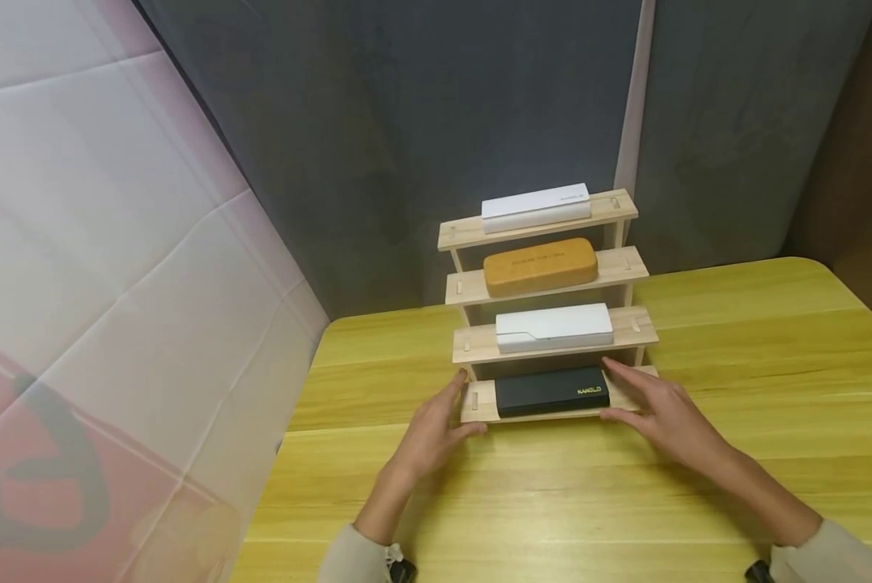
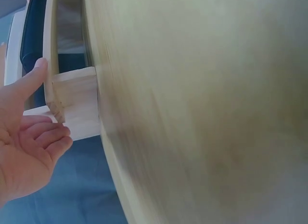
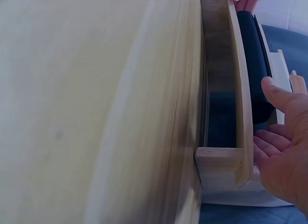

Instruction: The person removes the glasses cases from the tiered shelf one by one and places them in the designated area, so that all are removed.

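A black glasses case (image 1: 550, 392) with yellow lettering lies lengthwise on the lowest board of a stepped wooden display stand (image 1: 482, 398). My right hand (image 1: 672, 417) holds the case's right end, index fingertip at its back corner and thumb at its front corner. In the right wrist view the thumb (image 3: 276, 92) overlaps the case and the other fingers curl by its end. My left hand (image 1: 430, 429) grips the left end of the lowest board. The left thumb (image 2: 36, 75) lies against the board's front edge, with the fingers bent around its end.
Above sit a white glasses case (image 1: 555, 328), a tan glasses case (image 1: 541, 267) and another white case (image 1: 536, 208), one per board. The stand is on a yellow wood-grain table (image 1: 538, 502), with a dark partition (image 1: 406, 146) behind and a pale printed sheet (image 1: 115, 243) at left.
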Demonstrator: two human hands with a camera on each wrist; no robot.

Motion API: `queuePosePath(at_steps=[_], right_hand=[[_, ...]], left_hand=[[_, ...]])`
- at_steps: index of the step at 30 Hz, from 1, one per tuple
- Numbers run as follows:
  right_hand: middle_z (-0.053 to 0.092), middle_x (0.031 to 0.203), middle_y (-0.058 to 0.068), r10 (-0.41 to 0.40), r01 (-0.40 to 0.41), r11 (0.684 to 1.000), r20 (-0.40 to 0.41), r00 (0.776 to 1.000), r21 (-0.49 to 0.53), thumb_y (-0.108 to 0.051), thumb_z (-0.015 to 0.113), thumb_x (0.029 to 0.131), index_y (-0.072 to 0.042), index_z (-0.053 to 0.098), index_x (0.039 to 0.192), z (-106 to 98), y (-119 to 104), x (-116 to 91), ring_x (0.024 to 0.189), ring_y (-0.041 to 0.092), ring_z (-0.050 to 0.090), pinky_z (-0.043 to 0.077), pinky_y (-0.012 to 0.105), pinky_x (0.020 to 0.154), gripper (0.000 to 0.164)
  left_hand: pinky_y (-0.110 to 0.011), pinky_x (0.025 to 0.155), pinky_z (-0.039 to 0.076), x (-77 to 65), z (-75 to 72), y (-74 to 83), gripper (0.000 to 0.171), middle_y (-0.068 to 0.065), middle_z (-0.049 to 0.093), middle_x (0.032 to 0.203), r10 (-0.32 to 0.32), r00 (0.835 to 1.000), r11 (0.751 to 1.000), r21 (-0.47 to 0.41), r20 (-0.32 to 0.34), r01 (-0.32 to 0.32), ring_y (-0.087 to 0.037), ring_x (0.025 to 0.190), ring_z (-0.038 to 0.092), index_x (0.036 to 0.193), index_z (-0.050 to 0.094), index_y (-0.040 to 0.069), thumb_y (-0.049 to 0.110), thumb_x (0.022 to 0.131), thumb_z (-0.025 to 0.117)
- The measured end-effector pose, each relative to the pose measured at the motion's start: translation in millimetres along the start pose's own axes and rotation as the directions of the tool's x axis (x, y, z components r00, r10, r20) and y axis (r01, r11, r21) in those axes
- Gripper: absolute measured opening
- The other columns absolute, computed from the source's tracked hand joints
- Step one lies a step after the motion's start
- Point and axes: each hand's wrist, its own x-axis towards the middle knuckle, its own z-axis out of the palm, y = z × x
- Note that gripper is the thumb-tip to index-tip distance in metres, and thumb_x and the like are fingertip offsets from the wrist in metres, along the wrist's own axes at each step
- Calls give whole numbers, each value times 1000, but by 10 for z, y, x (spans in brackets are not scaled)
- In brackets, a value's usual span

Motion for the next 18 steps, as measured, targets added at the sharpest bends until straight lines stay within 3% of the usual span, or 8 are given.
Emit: queuePosePath(at_steps=[12, 18], right_hand=[[60, 145, 29, 55, -57, 998, 50, 997, 28, -13, 89, 87, 7, 55, 149, 52, 2, 85, 131, 50, 59, 53, 62, 101, 73], [60, 145, 29, 54, -55, 998, 40, 998, 29, -10, 87, 88, 6, 57, 148, 76, -6, 81, 131, 50, 58, 51, 66, 103, 69]], left_hand=[[-51, 118, 44, 56, 19, 42, 87, -19, 49, 160, -20, 1000, 1000, 20, -1, 20, -40, 143, 52, 161, 41, 2, 30, 92, 85], [-49, 116, 46, 70, 32, 56, 85, -21, 51, 157, 3, 1000, 999, 44, -13, -3, -39, 140, 54, 160, 43, -1, 28, 92, 85]])
